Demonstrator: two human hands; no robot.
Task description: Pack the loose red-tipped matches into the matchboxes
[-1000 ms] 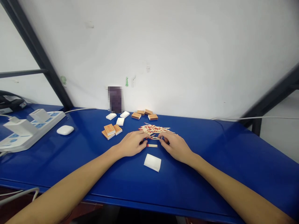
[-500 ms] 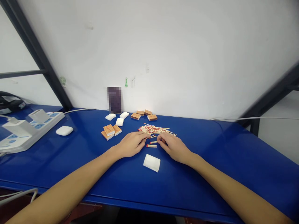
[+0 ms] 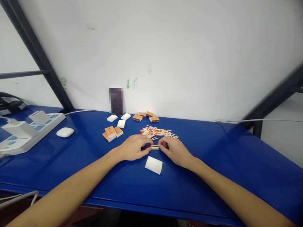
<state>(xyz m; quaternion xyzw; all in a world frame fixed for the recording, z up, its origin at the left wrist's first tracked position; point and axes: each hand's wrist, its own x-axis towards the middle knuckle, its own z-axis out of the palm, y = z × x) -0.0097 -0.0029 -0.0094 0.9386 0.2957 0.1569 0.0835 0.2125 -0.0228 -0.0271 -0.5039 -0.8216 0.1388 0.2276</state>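
Note:
A short row of matches [image 3: 155, 147] lies on the blue table, red heads to the left. My left hand [image 3: 134, 147] curls around the head end, thumb and forefinger against the heads. At the plain ends, my right hand [image 3: 176, 149] pinches a match between thumb and forefinger. Just beyond my hands spreads a heap of loose matches [image 3: 157, 130], a few of them stray near my left fingertips. Closer to me lies a small white tray-like piece [image 3: 153, 165], about matchbox size.
Orange matchboxes stand in two groups, one at the back [image 3: 145, 116] and one at the left [image 3: 112, 133]. White box pieces [image 3: 121, 123] lie between them. Farther left are a white earbud case [image 3: 65, 132] and a power strip [image 3: 47, 129]. A wall [image 3: 189, 63] bounds the table's back.
My right hand has brought a match toward me, up against the matches in the row. My left fingers have come down from the heap's edge onto the match heads.

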